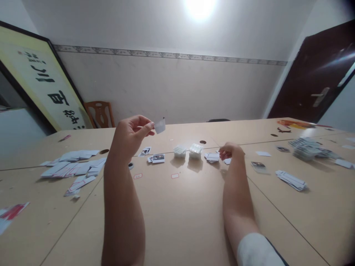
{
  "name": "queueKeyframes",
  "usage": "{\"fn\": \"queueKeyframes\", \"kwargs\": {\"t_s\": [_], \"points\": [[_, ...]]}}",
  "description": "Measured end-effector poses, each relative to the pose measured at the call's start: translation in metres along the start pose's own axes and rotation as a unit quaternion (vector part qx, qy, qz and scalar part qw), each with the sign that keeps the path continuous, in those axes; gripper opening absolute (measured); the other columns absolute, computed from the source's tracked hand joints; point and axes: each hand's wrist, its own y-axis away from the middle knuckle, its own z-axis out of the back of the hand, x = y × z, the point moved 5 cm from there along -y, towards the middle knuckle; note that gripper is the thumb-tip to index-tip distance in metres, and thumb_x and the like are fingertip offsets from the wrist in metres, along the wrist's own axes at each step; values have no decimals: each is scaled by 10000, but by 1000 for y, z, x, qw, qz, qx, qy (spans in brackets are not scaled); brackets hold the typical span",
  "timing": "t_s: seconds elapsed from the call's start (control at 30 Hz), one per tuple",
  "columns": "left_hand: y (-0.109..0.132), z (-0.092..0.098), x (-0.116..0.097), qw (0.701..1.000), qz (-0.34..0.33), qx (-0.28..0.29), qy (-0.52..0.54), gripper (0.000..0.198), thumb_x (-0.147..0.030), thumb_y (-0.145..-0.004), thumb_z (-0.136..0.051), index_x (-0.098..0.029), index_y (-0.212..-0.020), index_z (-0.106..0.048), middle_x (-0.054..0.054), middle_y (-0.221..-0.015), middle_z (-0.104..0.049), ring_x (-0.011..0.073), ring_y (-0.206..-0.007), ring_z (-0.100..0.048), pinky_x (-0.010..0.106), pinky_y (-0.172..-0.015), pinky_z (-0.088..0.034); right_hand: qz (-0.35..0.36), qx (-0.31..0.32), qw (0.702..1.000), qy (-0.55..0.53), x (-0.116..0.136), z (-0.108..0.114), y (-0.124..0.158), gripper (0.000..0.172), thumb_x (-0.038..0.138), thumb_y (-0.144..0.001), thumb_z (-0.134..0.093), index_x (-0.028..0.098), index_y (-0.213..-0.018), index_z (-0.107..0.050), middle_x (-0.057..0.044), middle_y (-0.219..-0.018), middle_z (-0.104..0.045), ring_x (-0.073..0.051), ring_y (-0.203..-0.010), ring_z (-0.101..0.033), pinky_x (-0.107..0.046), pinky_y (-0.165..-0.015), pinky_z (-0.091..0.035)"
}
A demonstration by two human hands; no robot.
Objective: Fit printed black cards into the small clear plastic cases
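Note:
My left hand is raised above the table, its thumb and fingers pinching a small whitish, see-through piece that looks like a plastic sleeve. My right hand is low over the table on the right, fingers curled down and closed beside a small pile of white cards. Whatever its fingertips grip is hidden. Between the hands stand two stacks of clear plastic pieces, the left stack and the right stack. Printed cards with dark pictures lie nearer my left hand.
Many white paper slips spread over the left side of the table. To the right are a bundle of white cards, a clear pack and a heap of clear packs. Two red-edged labels lie in front, one here.

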Motion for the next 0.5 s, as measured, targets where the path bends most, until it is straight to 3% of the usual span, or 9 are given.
{"fn": "queueKeyframes", "kwargs": {"t_s": [0.13,0.23,0.4,0.5], "points": [[0,-1,0,1000,-2,9,8,180,-340,-775,-730,-168,-757,-678,5,-703,-678,130,-653,-672,254,-701,-570,21,-15,1000,14,3,2,-3,197,284,-960,-620,92,-937,-658,-61,-871,-706,-126,-726,-685,-244,-639,-561],[0,-2,1,1000,0,10,8,180,-338,-776,-732,-166,-766,-682,9,-713,-681,131,-656,-674,260,-704,-567,67,-56,996,26,11,3,-6,127,193,-859,-720,99,-916,-655,-73,-858,-700,-138,-756,-689,-218,-643,-531],[1,-2,-1,1000,0,11,9,175,-341,-772,-732,-174,-753,-682,5,-705,-672,131,-655,-669,264,-705,-564,86,-102,989,67,19,-7,-12,546,89,-516,-894,167,-989,-632,-73,-962,-681,-245,-917,-678,-281,-680,-523],[2,-2,-2,1000,3,10,11,162,-331,-774,-726,-177,-748,-680,5,-704,-668,130,-652,-664,270,-715,-567,61,-97,990,87,17,-17,-15,597,102,-453,-923,165,-964,-620,-79,-940,-673,-288,-914,-676,-322,-665,-529]]}}
